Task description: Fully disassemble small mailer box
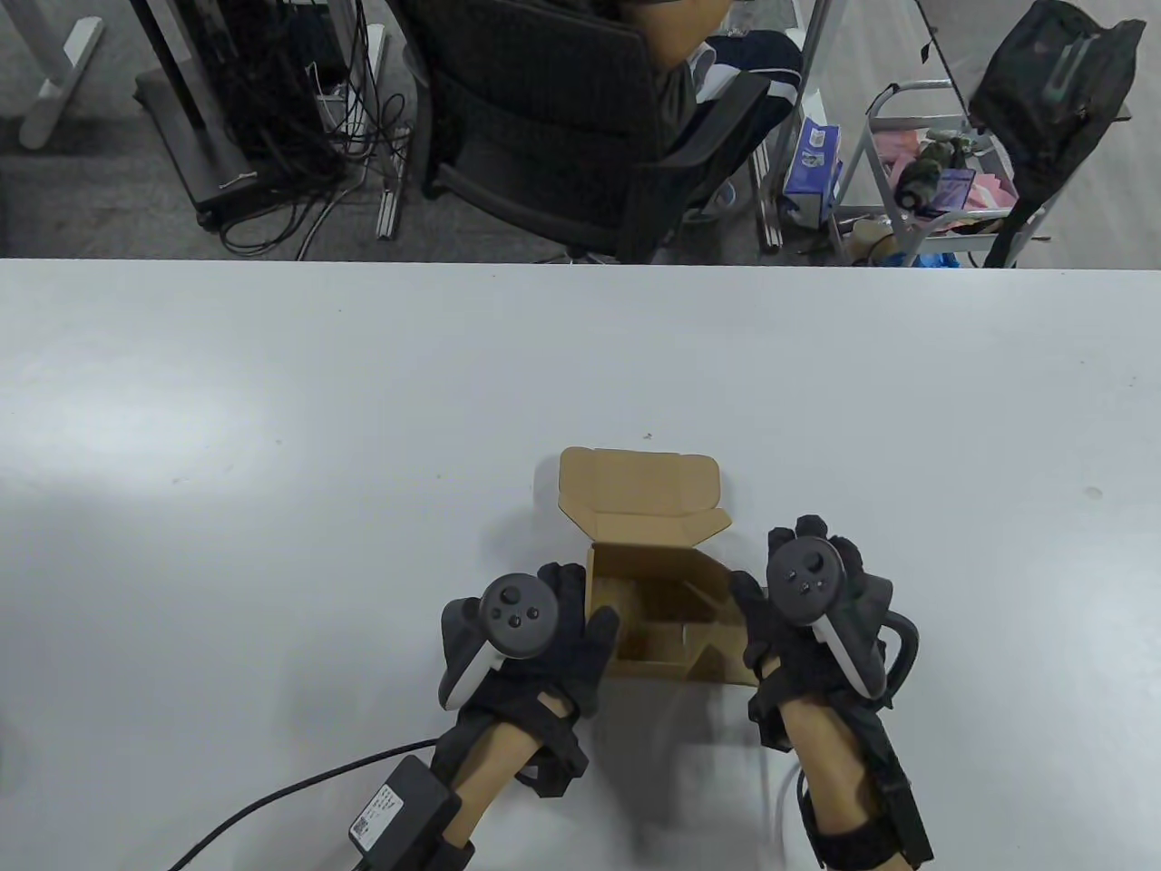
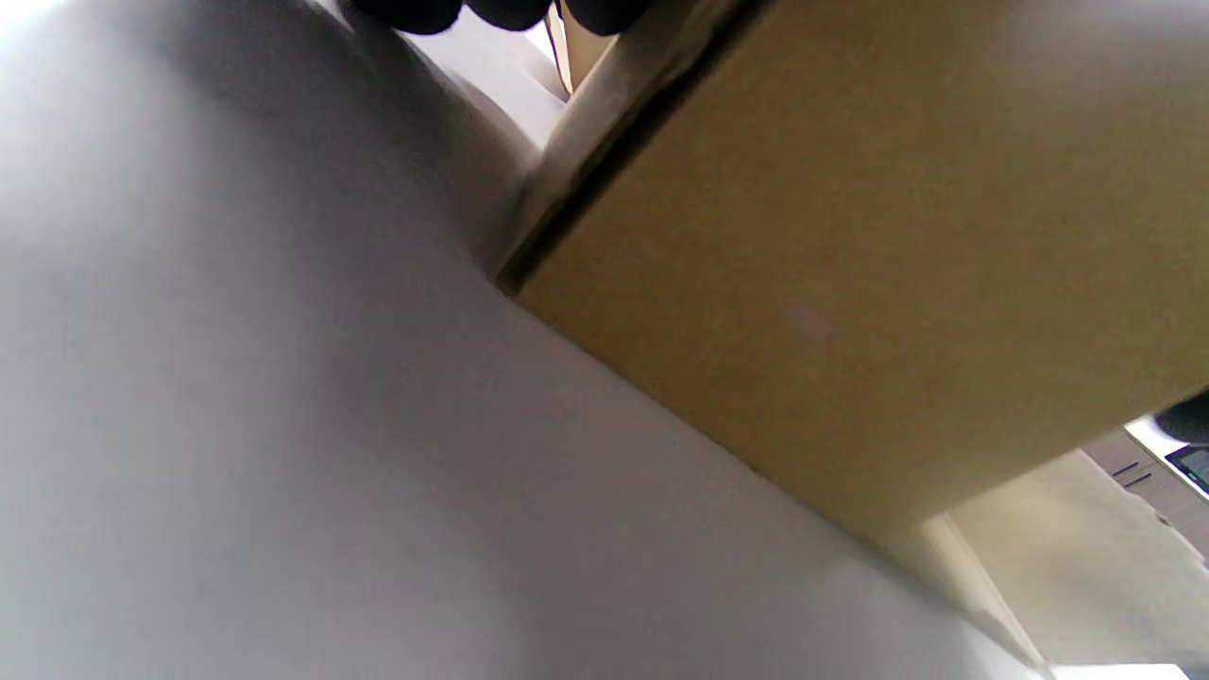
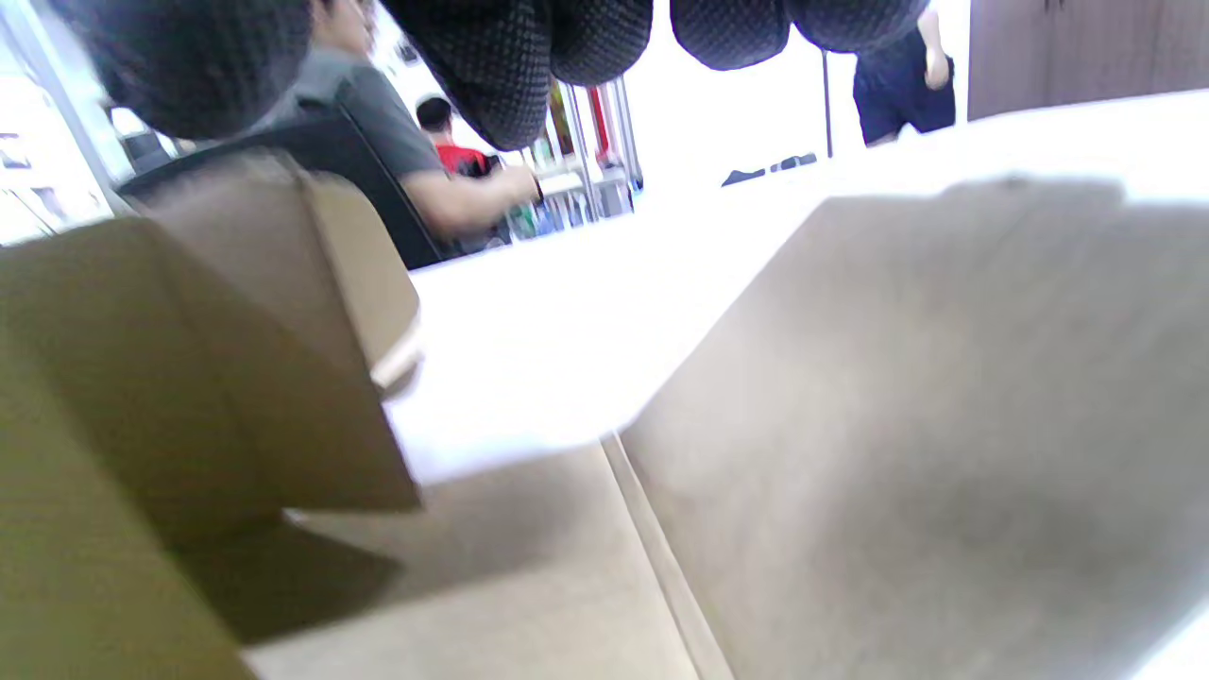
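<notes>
So right at my edge of the table (image 1: 272,408) I've got the small mailer box (image 1: 667,626) sitting between my two hands, lid already flipped open and standing up at the far side. My left hand (image 1: 526,635) is pressed against the box's left wall, thumb hooked at the near-left corner of the rim. My right hand (image 1: 807,608) is against the right wall with the thumb over that edge. Neither hand is really clamped around anything; it's more of a loose cradle, and how far the outer fingers are curled I honestly can't tell from up top (the trackers cover them).

Handling-wise, I'd guess this thing weighs almost nothing: thin corrugated card, stiff along the panels but floppy at the creases, so it'll skate on the smooth tabletop if I only push from one side. Best place to take hold is probably the top edges of the side walls, pulling outward so the tucked inner flaps (image 1: 671,603) pop free.

Further out, the lid (image 1: 635,485) leans back, with its small ear flaps folded in.
</notes>
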The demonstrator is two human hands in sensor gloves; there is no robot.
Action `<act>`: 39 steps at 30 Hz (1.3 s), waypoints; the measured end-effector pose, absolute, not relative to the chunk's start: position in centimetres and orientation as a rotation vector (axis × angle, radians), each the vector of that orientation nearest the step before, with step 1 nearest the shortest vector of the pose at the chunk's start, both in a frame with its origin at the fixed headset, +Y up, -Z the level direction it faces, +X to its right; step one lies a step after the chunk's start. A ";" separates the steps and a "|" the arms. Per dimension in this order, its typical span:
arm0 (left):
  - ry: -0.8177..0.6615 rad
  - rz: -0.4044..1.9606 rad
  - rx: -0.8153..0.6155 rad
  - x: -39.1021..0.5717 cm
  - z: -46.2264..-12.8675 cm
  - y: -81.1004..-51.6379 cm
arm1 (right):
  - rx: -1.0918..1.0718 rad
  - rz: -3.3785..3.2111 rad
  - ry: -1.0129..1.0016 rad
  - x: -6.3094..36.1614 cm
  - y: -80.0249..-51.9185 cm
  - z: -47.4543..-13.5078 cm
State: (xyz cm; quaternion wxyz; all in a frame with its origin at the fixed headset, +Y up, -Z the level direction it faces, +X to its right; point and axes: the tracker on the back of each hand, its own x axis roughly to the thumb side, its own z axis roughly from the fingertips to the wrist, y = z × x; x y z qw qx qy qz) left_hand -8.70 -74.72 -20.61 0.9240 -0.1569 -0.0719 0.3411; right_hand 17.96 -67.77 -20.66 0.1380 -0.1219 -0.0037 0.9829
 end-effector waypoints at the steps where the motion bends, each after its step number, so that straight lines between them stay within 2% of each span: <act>1: -0.146 0.699 -0.322 -8.7 -20.6 -74.7 | -0.333 2.842 -0.044 17.6 -67.2 -20.0; 4: -0.142 0.697 -0.319 -8.6 -20.6 -74.7 | -0.257 2.817 -0.080 16.3 -66.5 -18.6; 11: -0.127 0.693 -0.313 -8.6 -20.5 -74.7 | -0.140 2.902 0.048 13.7 -67.7 -18.3; 21: -0.105 0.690 -0.302 -8.4 -20.3 -74.7 | -0.194 2.844 0.151 15.1 -68.2 -18.5; 30: -0.086 0.689 -0.317 -8.3 -20.2 -74.7 | -0.207 2.703 0.458 16.4 -69.7 -19.1; 39: -0.080 0.688 -0.313 -8.2 -20.1 -74.7 | -0.207 2.637 0.596 16.8 -71.1 -19.6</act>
